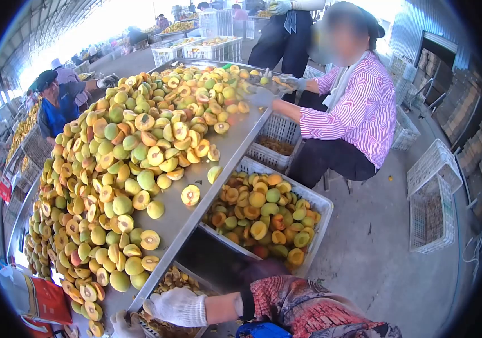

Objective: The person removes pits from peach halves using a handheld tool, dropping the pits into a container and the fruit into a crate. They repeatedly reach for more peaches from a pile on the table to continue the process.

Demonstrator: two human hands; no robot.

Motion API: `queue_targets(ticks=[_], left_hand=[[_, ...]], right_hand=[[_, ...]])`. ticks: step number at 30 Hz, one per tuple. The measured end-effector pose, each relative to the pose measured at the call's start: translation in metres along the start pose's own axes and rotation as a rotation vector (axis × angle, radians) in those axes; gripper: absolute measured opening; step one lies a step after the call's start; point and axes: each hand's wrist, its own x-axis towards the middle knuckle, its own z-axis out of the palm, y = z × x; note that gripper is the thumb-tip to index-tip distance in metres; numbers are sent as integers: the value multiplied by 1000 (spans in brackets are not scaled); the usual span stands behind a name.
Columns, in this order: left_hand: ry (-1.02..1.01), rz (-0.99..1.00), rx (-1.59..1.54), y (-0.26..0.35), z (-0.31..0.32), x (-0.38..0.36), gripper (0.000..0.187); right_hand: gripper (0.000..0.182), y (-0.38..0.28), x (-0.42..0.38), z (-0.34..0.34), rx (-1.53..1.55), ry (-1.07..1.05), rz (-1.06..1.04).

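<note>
My right hand (178, 307), in a white knitted glove, is at the near edge of the metal table (187, 222). Its fingers are curled, and whatever they hold is hidden. Close beside it, low in the view, my left hand (126, 325) is also gloved and closed; the frame's edge cuts it off. A large heap of halved yellow-green peaches (122, 155) covers the table beyond my hands. Below my right hand, a crate (210, 290) holds brown pits and scraps.
A white crate (324, 214) full of peach halves stands beside the table. Across it, a person in a striped shirt (364, 110) works with gloved hands. Crates (438, 211) stand on the floor at right. A red bag (49, 298) is at lower left.
</note>
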Motion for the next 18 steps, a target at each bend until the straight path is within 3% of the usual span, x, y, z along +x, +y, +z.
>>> queue_targets(ticks=[4,8,18], left_hand=[[5,-2,95,-2,0,-1,21],[-4,-31,-34,7,-4,-1,21],[30,-8,102,5,-2,-3,19]], right_hand=[[19,-4,-2,-4,-19,0,-36],[14,-12,1,-24,12,-100,-50],[8,-7,-2,-15,-44,51,-131]])
